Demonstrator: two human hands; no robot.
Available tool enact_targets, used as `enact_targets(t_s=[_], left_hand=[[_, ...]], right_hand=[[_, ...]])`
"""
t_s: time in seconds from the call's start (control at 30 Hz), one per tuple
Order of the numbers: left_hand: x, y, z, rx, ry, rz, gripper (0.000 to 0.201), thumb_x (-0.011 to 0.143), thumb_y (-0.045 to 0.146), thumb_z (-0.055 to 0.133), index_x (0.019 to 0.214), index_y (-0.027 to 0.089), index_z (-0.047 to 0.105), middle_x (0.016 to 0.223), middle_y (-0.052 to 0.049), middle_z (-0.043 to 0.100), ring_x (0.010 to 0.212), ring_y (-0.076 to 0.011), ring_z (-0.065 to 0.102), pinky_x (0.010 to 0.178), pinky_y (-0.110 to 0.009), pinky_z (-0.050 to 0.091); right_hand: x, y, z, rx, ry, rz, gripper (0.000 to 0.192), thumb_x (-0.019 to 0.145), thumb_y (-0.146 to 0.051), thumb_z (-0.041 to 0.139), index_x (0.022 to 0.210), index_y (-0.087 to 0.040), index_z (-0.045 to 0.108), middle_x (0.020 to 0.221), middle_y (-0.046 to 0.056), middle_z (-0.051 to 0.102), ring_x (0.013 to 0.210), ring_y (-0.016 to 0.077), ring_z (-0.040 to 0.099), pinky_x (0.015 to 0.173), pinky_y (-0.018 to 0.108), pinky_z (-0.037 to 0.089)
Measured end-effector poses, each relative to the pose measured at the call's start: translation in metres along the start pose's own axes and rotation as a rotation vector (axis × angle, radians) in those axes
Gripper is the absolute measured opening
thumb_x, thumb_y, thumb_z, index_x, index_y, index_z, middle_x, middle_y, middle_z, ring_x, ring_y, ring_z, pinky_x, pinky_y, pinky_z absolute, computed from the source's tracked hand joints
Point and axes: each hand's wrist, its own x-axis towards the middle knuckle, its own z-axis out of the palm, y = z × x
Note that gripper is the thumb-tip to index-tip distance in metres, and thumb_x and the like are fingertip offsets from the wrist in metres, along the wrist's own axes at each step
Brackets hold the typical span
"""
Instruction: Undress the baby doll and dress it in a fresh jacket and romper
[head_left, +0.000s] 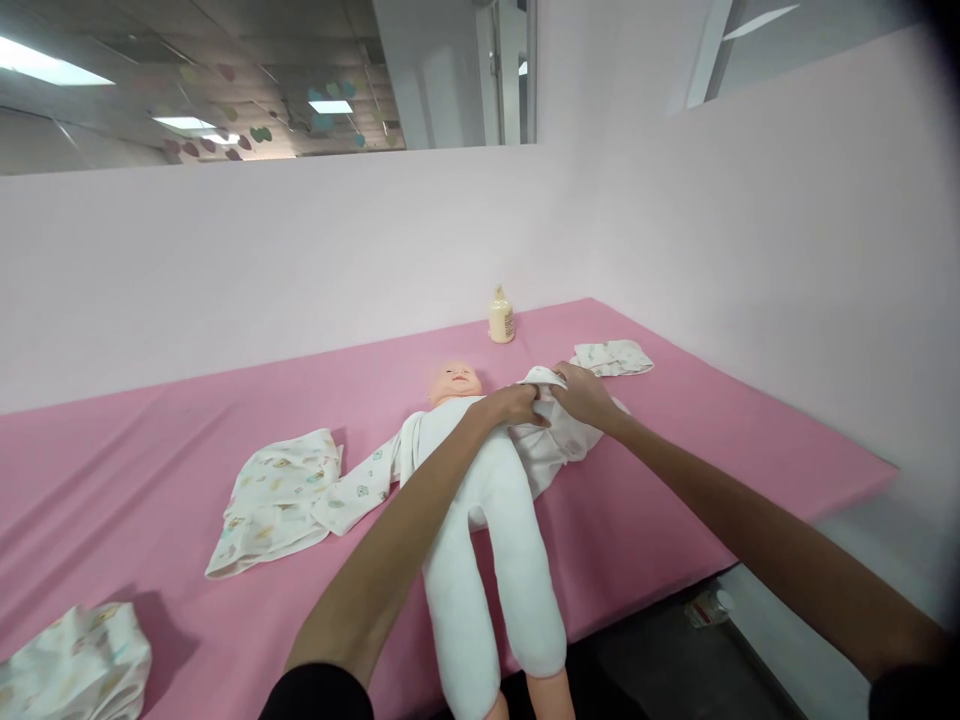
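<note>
A baby doll point(491, 500) with a white cloth body lies on its back, head at the far end and bare feet toward me. A white printed baby shirt point(367, 490) is spread under it, one sleeve stretched out on the left. My left hand point(521, 405) reaches across the doll's chest, fingers closed on the shirt cloth at the right side. Beside it, my right hand point(583, 395) pinches the same bunched cloth. The doll's arm on that side is hidden by the cloth and my hands.
The doll lies on a pink padded table point(675, 440) against white walls. A cream pump bottle point(501, 317) stands at the back. Folded printed cloths lie at back right point(613, 357), left point(277, 500) and front left point(82, 660). Below the edge sits a clear container point(709, 607).
</note>
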Motion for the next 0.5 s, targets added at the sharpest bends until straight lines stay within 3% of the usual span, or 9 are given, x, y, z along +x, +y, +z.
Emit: enact_targets(t_s=[0.1, 0.27, 0.43, 0.5], left_hand=[[-0.013, -0.002, -0.001, 0.147, -0.040, -0.019, 0.046, 0.080, 0.037, 0.066, 0.121, 0.016, 0.061, 0.120, -0.011, 0.066, 0.104, -0.0255, 0.064, 0.084, -0.032, 0.049], [-0.017, -0.003, 0.012, 0.276, 0.099, -0.013, 0.039, 0.086, 0.033, 0.062, 0.121, 0.017, 0.063, 0.124, -0.014, 0.064, 0.115, -0.0283, 0.060, 0.091, -0.035, 0.048], [-0.010, 0.002, 0.014, 0.297, 0.175, -0.098, 0.029, 0.086, 0.023, 0.060, 0.111, 0.010, 0.065, 0.116, -0.019, 0.065, 0.111, -0.0313, 0.061, 0.091, -0.038, 0.048], [-0.017, 0.001, 0.009, 0.311, 0.207, -0.123, 0.027, 0.090, 0.019, 0.051, 0.111, 0.009, 0.063, 0.117, -0.020, 0.063, 0.112, -0.0311, 0.059, 0.093, -0.039, 0.046]], right_hand=[[-0.009, 0.015, -0.001, 0.002, -0.019, 0.082, 0.013, 0.088, -0.029, 0.048, 0.088, -0.019, 0.058, 0.095, 0.006, 0.068, 0.086, 0.0192, 0.059, 0.069, 0.028, 0.038], [-0.039, 0.019, 0.002, 0.154, -0.185, 0.256, 0.023, 0.081, -0.041, 0.060, 0.077, -0.019, 0.055, 0.077, 0.002, 0.061, 0.070, 0.0172, 0.056, 0.056, 0.026, 0.036], [-0.072, -0.031, 0.012, 0.776, -0.293, 0.367, 0.023, 0.082, -0.043, 0.061, 0.087, -0.022, 0.052, 0.065, -0.004, 0.052, 0.050, 0.0122, 0.049, 0.043, 0.024, 0.037], [-0.080, -0.052, 0.012, 0.918, -0.329, 0.368, 0.025, 0.083, -0.045, 0.061, 0.089, -0.023, 0.050, 0.060, -0.006, 0.049, 0.046, 0.0122, 0.047, 0.040, 0.024, 0.037]])
